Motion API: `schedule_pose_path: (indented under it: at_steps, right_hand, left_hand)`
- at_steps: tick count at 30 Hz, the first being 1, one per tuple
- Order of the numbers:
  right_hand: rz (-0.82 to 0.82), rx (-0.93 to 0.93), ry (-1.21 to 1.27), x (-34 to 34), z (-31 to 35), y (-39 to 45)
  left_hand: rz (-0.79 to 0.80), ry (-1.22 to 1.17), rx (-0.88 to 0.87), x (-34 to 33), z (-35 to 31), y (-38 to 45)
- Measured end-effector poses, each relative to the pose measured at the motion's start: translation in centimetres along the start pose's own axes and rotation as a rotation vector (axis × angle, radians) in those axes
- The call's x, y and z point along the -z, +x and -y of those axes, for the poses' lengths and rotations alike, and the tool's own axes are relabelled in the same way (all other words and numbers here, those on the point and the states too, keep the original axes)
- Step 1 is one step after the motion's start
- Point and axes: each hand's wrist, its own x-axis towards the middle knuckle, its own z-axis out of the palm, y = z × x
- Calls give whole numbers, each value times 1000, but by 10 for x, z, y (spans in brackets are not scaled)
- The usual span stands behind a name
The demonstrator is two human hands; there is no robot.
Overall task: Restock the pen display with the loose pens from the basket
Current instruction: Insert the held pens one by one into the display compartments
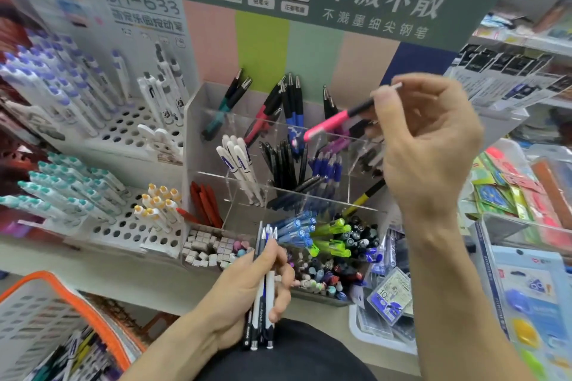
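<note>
- Two hands are in view above the shelf (93, 260).
- Right hand (430, 145): raised at the right, its fingers (387, 96) pinching a pink pen (328, 124) by the far end; the pen slants down-left, its pink end over the middle compartments of the clear pen display (190, 145).
- Left hand (247, 284): near centre, fingers curled round a bundle of pens (262, 288) (white, blue and dark barrels), held upright just in front of the display.
- The display's compartments hold teal, red, blue, black and white pens; the near row holds blue and green ones.
- Basket (46, 315): near left corner, white with an orange rim, loose pens lying inside.
- A white perforated rack (130, 130) of pens stands left of the display.
</note>
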Motion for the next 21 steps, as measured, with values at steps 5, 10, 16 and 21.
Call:
schedule_pose_path:
  at_steps: [5,10,16,21]
  right_hand:
    - [15,210,-80,-46,-12,22]
    - [117,253,-272,-72,-25,25]
    - [337,233,-557,-86,-30,31]
    - [437,90,-566,-81,-23,28]
  left_hand:
    - [97,-41,-2,4,-1,-1]
    - [78,-58,-11,9,-5,-3]
    - [74,-58,-13,16,-2,-3]
    - [77,-46,-23,17,-2,-2]
